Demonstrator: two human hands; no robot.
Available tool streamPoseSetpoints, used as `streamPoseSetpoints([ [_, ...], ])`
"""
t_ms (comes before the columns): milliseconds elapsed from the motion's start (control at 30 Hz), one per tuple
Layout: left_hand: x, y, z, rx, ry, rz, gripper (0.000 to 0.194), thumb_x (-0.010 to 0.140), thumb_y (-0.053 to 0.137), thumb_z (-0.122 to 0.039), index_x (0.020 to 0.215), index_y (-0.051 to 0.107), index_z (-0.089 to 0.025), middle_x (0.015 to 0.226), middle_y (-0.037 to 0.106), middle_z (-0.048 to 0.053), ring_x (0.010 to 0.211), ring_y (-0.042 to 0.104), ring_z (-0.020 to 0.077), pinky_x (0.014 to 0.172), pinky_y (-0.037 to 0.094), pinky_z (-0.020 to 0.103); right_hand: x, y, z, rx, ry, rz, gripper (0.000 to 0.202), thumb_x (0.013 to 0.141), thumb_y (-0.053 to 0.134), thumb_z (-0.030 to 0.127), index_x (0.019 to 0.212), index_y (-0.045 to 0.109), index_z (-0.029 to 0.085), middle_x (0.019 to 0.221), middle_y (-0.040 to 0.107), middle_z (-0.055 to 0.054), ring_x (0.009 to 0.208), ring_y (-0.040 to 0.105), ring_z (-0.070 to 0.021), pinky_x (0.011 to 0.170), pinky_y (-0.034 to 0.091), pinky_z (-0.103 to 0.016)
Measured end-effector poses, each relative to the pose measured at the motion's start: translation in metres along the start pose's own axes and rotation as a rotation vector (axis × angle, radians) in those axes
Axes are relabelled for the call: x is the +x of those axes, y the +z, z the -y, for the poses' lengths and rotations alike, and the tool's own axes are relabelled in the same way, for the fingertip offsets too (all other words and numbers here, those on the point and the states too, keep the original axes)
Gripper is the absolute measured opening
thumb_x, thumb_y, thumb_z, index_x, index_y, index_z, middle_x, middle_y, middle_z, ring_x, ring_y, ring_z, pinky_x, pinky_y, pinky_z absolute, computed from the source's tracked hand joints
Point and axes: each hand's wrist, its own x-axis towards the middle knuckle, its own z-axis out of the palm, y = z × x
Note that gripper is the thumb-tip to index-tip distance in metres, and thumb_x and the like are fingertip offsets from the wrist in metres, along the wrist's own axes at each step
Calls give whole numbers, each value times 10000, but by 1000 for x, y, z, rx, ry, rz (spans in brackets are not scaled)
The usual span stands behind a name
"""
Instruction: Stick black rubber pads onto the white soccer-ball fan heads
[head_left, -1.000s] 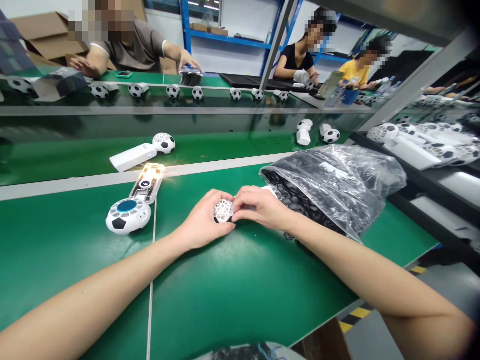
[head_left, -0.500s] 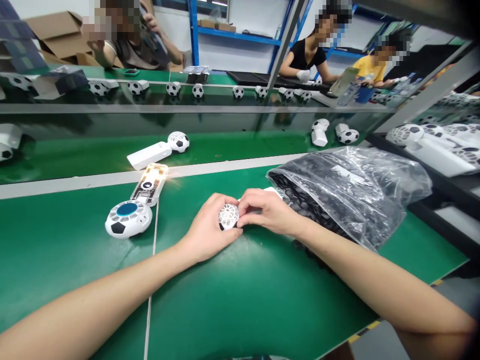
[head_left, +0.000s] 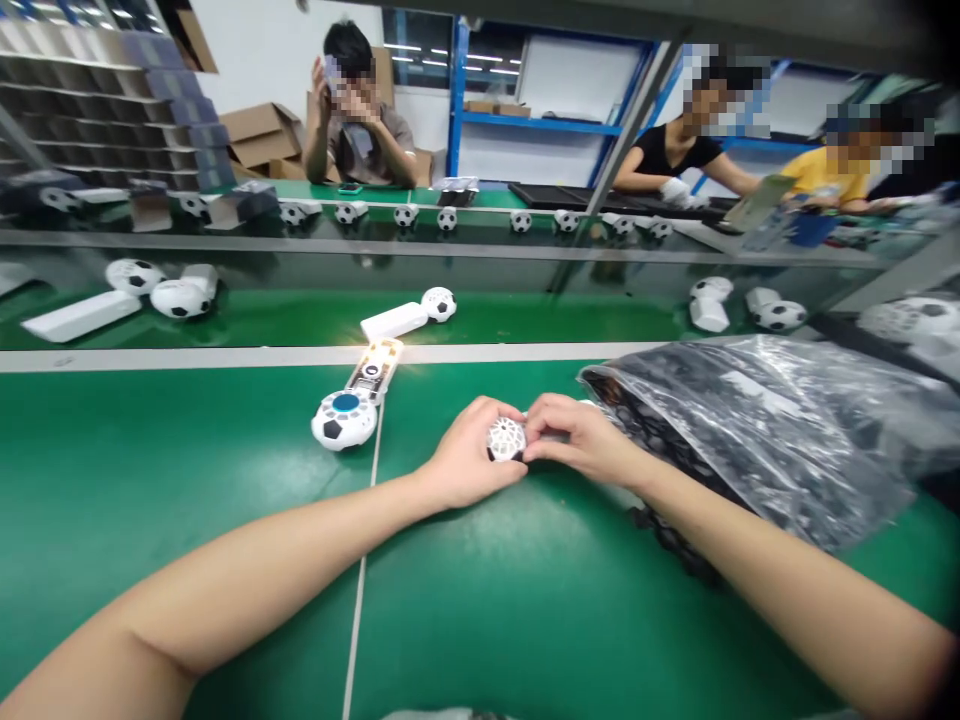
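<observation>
A big clear plastic bag [head_left: 757, 430] full of small black parts lies on the green table [head_left: 187, 480] at the right, just beside the right hand [head_left: 577, 440], and a few black parts have spilled out near the right arm. To the left of the hands lies 1 open gadget [head_left: 352, 405] with a football-shaped head, a blue round middle and a bright glowing board on its handle. Farther away, on the shiny green belt [head_left: 525, 320], lies 1 closed white gadget with a football head [head_left: 409, 315], with 2 more football heads and a white handle at the far left and about 3 white pieces at the far right. A row of small football gadgets sits on the far line, too many and too small to count well. 3 other people sit on the far side. Nothing stands between the 2 hands and the camera. The left hand [head_left: 465, 465] is curled around 1 small round white grille cap [head_left: 506, 440], with its fingers wrapped close on it from the left. The right hand has its fingertips pinched together on the right edge of the same cap. The cap sits in the middle, low over the near table, between both hands.
</observation>
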Motion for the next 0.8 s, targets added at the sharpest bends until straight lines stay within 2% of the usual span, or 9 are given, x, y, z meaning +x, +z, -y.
streamPoseSetpoints([
  [200, 3, 3, 0, 27, -42, -14, 359, 589, 621, -158, 928, 506, -187, 937, 503, 16, 891, 507, 172, 810, 409, 313, 2, 1, 2, -21, 43, -13, 211, 735, 628, 341, 692, 576, 141, 732, 538, -29, 716, 490, -127, 672, 385, -249],
  [467, 2, 2, -1, 53, -27, -4, 324, 629, 605, -184, 935, 498, -190, 955, 502, 15, 913, 499, 168, 830, 402, 315, 2, 1, 4, -72, 52, -10, 229, 744, 614, 369, 687, 565, 153, 712, 532, -14, 710, 473, -131, 683, 362, -262],
  [800, 6, -8, 0, 75, 18, 130, 362, 650, 599, -200, 992, 480, -207, 1011, 499, 16, 979, 484, 171, 893, 379, 320, -3, 7, 4, -42, 42, -69, 207, 758, 606, 349, 697, 547, 161, 706, 549, 6, 719, 482, -121, 732, 344, -271],
])
